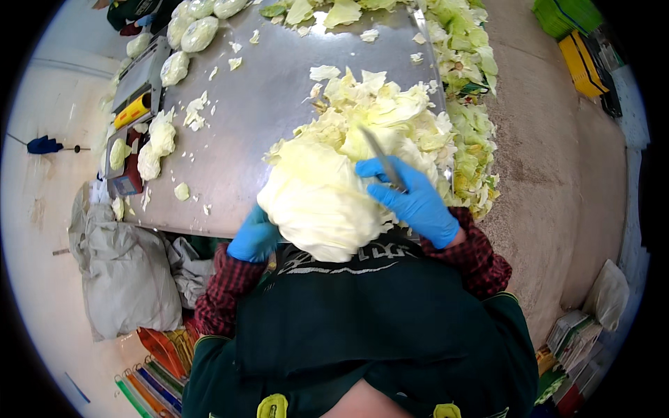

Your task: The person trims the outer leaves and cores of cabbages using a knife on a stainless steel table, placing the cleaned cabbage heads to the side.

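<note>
A large pale cabbage head is held up close to my apron at the near edge of the metal table. My left hand, in a blue glove, grips its lower left side; the fingertips are partly hidden by the head. My right hand, gloved too, has a knife in its fingers, the blurred blade pointing up and left over the leaves. Its fingers are near the head's right side; whether they touch it I cannot tell. Behind the head lies a heap of loose cabbage leaves.
Wrapped heads line the table's far left, by a scale and a yellow-orange roll. Small trimmed heads lie nearer. Leaf-filled containers stand along the right edge. A co-worker's gloved hand shows top left.
</note>
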`<action>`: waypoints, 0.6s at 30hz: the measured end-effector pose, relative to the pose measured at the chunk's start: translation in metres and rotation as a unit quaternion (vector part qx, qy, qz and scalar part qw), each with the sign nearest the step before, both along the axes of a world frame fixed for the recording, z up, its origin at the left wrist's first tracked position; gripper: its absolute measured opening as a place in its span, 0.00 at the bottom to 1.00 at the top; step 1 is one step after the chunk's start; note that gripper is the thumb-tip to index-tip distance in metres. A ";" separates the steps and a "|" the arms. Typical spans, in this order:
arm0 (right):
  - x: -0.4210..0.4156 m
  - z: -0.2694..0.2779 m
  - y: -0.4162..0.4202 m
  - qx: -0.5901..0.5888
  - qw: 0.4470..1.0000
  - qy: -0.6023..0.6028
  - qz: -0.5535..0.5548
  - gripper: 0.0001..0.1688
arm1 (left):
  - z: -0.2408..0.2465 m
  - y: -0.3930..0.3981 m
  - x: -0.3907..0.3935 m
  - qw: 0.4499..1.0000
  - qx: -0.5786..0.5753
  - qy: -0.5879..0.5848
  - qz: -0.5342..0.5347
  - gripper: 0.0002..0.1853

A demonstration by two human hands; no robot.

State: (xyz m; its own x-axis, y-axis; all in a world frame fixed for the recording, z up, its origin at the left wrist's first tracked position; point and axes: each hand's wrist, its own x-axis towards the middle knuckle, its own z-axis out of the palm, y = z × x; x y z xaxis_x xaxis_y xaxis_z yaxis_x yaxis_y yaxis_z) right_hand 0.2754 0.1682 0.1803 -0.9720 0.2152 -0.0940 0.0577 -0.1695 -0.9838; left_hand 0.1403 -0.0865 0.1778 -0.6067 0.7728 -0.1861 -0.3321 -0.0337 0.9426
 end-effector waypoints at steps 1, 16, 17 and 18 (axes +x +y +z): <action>0.002 -0.005 -0.012 0.043 0.999 -0.019 0.014 0.21 | -0.005 -0.012 0.011 0.983 0.083 -0.161 0.029 0.49; -0.029 -0.014 0.002 0.189 0.979 0.073 0.016 0.34 | -0.014 -0.013 0.016 0.987 0.017 -0.120 0.102 0.50; -0.027 -0.015 -0.006 0.175 0.982 0.055 0.040 0.37 | -0.006 -0.008 0.012 0.992 0.023 -0.083 0.096 0.50; -0.025 -0.019 -0.014 0.124 0.991 0.021 0.047 0.34 | 0.002 -0.002 0.006 0.994 0.029 -0.046 0.090 0.50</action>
